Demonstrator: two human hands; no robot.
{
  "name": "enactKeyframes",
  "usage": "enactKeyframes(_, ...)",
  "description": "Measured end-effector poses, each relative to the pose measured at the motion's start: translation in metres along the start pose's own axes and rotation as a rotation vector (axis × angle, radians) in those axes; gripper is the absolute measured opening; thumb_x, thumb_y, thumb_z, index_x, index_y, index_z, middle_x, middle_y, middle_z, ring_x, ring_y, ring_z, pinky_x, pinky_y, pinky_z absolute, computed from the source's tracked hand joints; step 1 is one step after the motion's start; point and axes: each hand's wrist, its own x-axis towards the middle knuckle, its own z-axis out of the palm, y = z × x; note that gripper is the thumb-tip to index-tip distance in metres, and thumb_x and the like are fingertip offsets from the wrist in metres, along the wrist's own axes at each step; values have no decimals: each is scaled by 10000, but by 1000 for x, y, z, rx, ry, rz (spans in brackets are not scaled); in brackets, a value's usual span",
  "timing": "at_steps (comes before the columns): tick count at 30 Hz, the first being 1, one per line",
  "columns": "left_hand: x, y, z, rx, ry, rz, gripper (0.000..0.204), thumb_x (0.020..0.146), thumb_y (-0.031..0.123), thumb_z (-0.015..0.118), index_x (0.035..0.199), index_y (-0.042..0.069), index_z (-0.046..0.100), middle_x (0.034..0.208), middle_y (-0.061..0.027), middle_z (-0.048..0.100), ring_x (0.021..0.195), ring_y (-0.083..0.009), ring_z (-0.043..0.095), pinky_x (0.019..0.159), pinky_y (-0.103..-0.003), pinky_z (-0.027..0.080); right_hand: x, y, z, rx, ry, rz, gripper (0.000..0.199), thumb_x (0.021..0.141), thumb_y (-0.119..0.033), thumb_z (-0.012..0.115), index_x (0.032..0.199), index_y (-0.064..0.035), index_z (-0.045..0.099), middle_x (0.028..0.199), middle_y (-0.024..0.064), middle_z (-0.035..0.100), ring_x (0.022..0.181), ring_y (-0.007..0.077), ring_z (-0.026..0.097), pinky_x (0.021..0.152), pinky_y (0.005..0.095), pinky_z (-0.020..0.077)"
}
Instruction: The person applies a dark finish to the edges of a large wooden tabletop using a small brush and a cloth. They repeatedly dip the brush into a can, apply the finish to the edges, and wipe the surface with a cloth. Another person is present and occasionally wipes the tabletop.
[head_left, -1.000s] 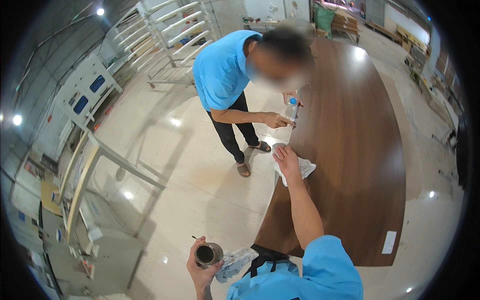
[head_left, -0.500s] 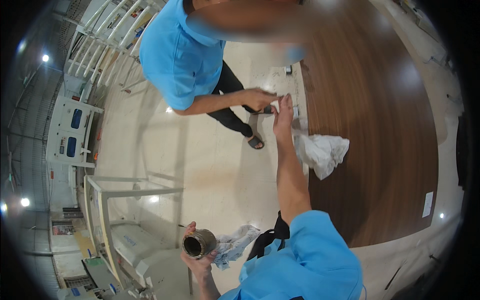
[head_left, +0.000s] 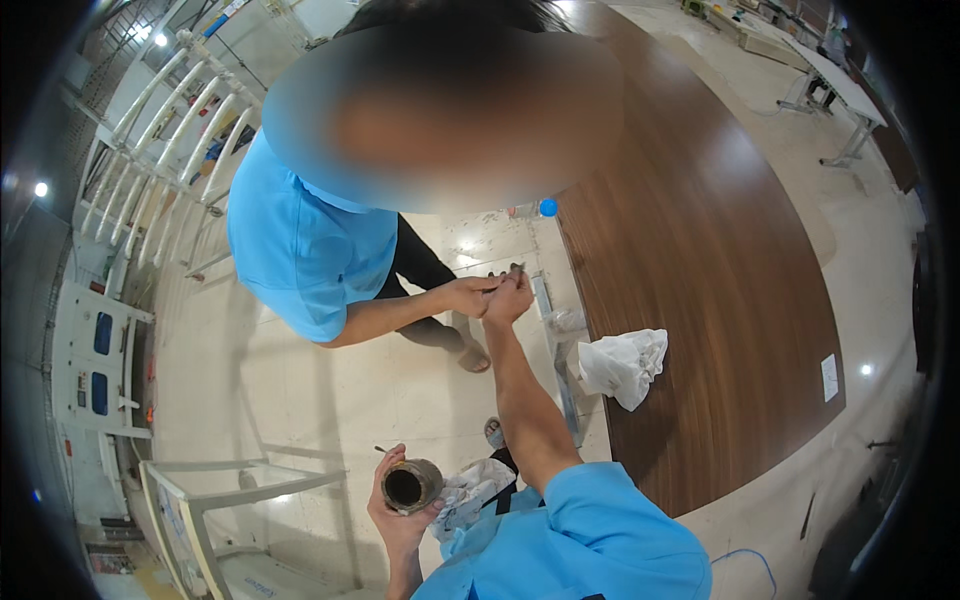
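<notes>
Since the earlier frame, the right hand [head_left: 508,298] has been kept at the co-worker's hand [head_left: 470,296], fingers pinched on a small object too tiny to identify. A dark tin [head_left: 410,486] is gripped by the left hand [head_left: 395,515], low beside the torso, mouth facing the camera, contents unseen. A white rag [head_left: 622,364] lies on the brown tabletop [head_left: 720,280].

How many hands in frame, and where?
3. Left hand low, holding a small can. Right hand outstretched, meeting a co-worker's hand beside the brown table. The co-worker's other hand is hidden.
</notes>
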Motion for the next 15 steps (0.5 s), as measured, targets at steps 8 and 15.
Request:
enactKeyframes(8, 70, -13, -9, 4, -315, 55, 809, 504, 79, 901, 1248, -11, 596, 1354, -200, 557, 1254, -307, 552, 1058, -412, 444, 60, -161, -117, 229, -250, -133, 235, 1029, -263, 541, 894, -70, 539, 700, 46, 587, 551, 134, 541, 490, 266, 453)
enactKeyframes(15, 99, -7, 16, 113, -328, 34, 799, 517, 115, 905, 1238, -30, 592, 1349, -195, 567, 1242, -303, 564, 1048, -396, 454, 65, -196, -140, 79, -572, 23, 168, 1043, -188, 490, 942, -64, 543, 882, 131, 685, 651, 164, 646, 533, 269, 506)
